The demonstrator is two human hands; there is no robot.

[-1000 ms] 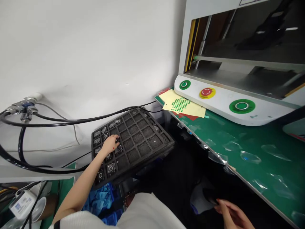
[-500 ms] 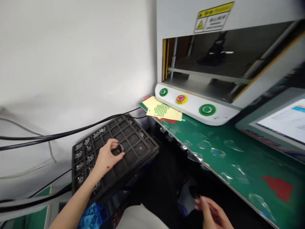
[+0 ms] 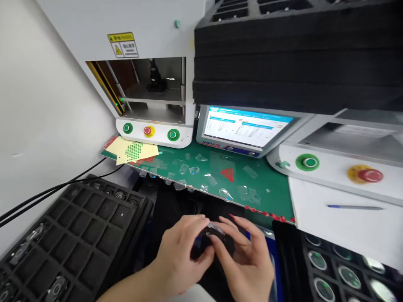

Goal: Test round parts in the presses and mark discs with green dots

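Foam tray (image 3: 78,226) sits just left of the hands with most pockets bare, green bench (image 3: 252,184) just beyond them; left hand (image 3: 179,256) and right hand (image 3: 248,260) meet at the lap, fingers curled closed together around one small dark round part (image 3: 214,235), apparently for close handling.

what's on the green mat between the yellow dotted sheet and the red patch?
Head view: between the yellow sheet and the red patch, the green mat carries only scattered clear film scraps.
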